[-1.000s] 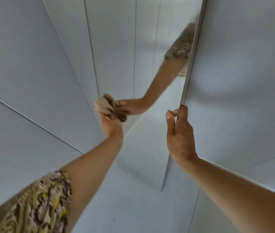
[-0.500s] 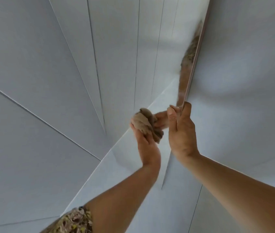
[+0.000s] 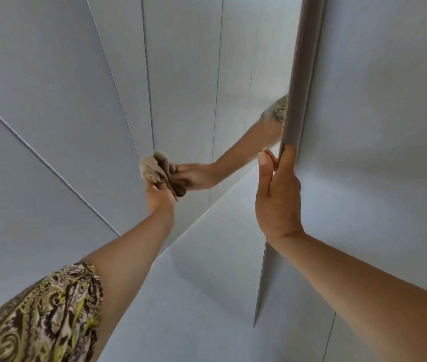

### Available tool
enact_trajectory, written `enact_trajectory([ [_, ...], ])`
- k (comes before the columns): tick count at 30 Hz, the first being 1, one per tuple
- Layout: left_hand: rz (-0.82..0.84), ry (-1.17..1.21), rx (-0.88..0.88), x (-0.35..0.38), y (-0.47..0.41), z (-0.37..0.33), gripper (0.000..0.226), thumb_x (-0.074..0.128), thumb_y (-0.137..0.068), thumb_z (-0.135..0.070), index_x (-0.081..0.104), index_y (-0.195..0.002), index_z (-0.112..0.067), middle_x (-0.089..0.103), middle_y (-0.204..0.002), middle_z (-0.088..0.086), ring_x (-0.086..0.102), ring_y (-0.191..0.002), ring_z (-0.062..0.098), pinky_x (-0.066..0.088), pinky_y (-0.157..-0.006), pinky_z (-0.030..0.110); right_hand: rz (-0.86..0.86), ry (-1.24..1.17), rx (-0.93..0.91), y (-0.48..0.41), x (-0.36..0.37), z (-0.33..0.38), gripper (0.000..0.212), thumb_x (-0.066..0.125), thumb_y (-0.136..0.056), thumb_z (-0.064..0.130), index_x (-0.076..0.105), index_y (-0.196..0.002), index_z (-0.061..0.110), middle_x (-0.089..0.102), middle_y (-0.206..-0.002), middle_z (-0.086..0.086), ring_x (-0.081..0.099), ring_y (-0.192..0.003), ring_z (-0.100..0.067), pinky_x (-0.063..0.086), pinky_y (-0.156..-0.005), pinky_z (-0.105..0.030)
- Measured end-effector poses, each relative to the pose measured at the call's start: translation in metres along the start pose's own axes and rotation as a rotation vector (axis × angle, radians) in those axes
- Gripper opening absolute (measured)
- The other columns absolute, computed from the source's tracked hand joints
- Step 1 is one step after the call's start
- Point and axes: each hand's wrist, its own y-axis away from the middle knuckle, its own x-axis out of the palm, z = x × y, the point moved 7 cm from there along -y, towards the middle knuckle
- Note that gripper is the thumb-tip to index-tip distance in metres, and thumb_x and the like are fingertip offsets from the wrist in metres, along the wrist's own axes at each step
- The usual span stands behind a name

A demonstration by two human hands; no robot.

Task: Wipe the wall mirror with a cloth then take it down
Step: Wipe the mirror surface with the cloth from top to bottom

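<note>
The wall mirror (image 3: 233,100) hangs on a pale grey wall and reflects grey panels. Its thin frame edge (image 3: 301,74) runs down the right side. A crumpled beige cloth (image 3: 155,168) is pressed against the glass near the mirror's left side. My left hand (image 3: 158,198) is shut on the cloth from below. My right hand (image 3: 276,197) grips the mirror's right frame edge, fingers curled round it. In the glass I see the reflection of my left hand and arm meeting the cloth.
Grey wall panels (image 3: 37,126) with thin seams fill the left side. Plain grey wall (image 3: 390,126) lies to the right of the mirror. My patterned sleeve (image 3: 45,317) shows at the bottom left.
My left hand has carried the cloth leftward across the glass, away from my right hand. The right hand keeps its grip on the frame edge.
</note>
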Motion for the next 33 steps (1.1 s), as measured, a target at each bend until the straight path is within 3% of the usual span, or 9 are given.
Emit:
enact_trajectory([
  [3, -0.107, 0.008, 0.017, -0.012, -0.03, 0.014, 0.042, 0.042, -0.104, -0.028, 0.043, -0.146, -0.022, 0.064, -0.128, 0.012, 0.063, -0.113, 0.034, 0.049, -0.096, 0.041, -0.082, -0.051, -0.084, 0.002, 0.002, -0.007, 0.038, 0.032, -0.099, 0.042, 0.041, -0.111, 0.007, 0.045, -0.076, 0.022, 0.048, -0.065, -0.001, 0.047, -0.06, -0.029],
  [8, -0.261, 0.086, 0.181, -0.004, -0.018, 0.013, 0.053, 0.036, -0.104, -0.021, 0.025, -0.156, -0.028, 0.055, -0.142, 0.001, 0.054, -0.126, 0.021, 0.032, -0.097, 0.017, -0.151, -0.093, -0.215, 0.0, 0.004, -0.013, 0.037, 0.038, -0.1, 0.037, 0.044, -0.116, 0.004, 0.045, -0.075, 0.025, 0.049, -0.068, -0.002, 0.051, -0.062, -0.033],
  [14, -0.214, 0.108, 0.345, 0.022, 0.053, 0.017, 0.054, 0.035, -0.105, -0.012, 0.026, -0.155, -0.028, 0.044, -0.152, -0.002, 0.047, -0.136, 0.02, 0.032, -0.108, 0.022, -0.207, -0.111, -0.246, 0.016, 0.009, -0.03, 0.045, 0.051, -0.095, 0.039, 0.04, -0.126, 0.008, 0.04, -0.08, 0.037, 0.042, -0.081, 0.038, 0.037, -0.064, 0.006],
  [17, -0.11, 0.103, 0.584, 0.032, 0.101, 0.016, 0.057, 0.038, -0.104, -0.004, 0.023, -0.156, -0.022, 0.034, -0.158, 0.003, 0.035, -0.145, 0.017, 0.026, -0.119, 0.028, -0.128, -0.131, -0.195, 0.034, 0.019, -0.052, 0.046, 0.057, -0.092, 0.04, 0.034, -0.125, 0.019, 0.053, -0.084, 0.036, 0.051, -0.081, 0.031, 0.048, -0.072, -0.008],
  [20, -0.002, 0.05, 0.811, 0.046, 0.154, 0.031, 0.062, 0.041, -0.102, -0.002, 0.018, -0.157, -0.021, 0.02, -0.164, -0.003, 0.015, -0.147, -0.008, 0.02, -0.118, 0.012, -0.087, -0.121, -0.133, 0.055, 0.027, -0.077, 0.045, 0.064, -0.09, 0.033, 0.031, -0.121, 0.028, 0.062, -0.088, 0.028, 0.058, -0.08, 0.024, 0.052, -0.07, -0.009],
  [22, 0.096, 0.048, 0.863, 0.056, 0.174, 0.051, 0.067, 0.043, -0.101, -0.001, 0.014, -0.158, -0.022, 0.015, -0.164, -0.012, 0.01, -0.149, -0.006, 0.016, -0.119, 0.016, -0.089, -0.113, -0.096, 0.069, 0.029, -0.091, 0.045, 0.063, -0.089, 0.033, 0.031, -0.12, 0.029, 0.066, -0.089, 0.019, 0.066, -0.083, 0.008, 0.059, -0.071, -0.021],
  [24, 0.153, 0.053, 0.84, 0.061, 0.177, 0.07, 0.072, 0.044, -0.1, 0.004, 0.013, -0.158, -0.025, 0.014, -0.164, -0.016, 0.008, -0.152, 0.006, 0.016, -0.122, 0.027, -0.092, -0.103, -0.069, 0.081, 0.03, -0.102, 0.043, 0.06, -0.09, 0.035, 0.03, -0.121, 0.029, 0.071, -0.095, 0.011, 0.069, -0.088, -0.005, 0.061, -0.073, -0.037],
  [28, 0.033, 0.059, 0.739, 0.049, 0.139, 0.082, 0.065, 0.042, -0.098, 0.008, 0.023, -0.156, -0.014, 0.026, -0.162, -0.002, 0.024, -0.15, 0.018, 0.024, -0.121, 0.029, -0.105, -0.042, -0.098, 0.089, 0.031, -0.109, 0.041, 0.057, -0.094, 0.031, 0.033, -0.124, 0.019, 0.071, -0.099, 0.01, 0.068, -0.095, -0.006, 0.055, -0.079, -0.033],
  [33, -0.155, 0.005, 0.247, 0.011, 0.02, 0.116, 0.034, 0.043, -0.103, -0.011, 0.049, -0.136, -0.005, 0.062, -0.128, 0.019, 0.06, -0.118, 0.035, 0.043, -0.092, 0.029, -0.077, -0.06, -0.14, 0.088, 0.034, -0.111, 0.039, 0.051, -0.096, 0.033, 0.034, -0.126, 0.015, 0.063, -0.1, 0.016, 0.064, -0.104, 0.0, 0.056, -0.078, -0.034],
])
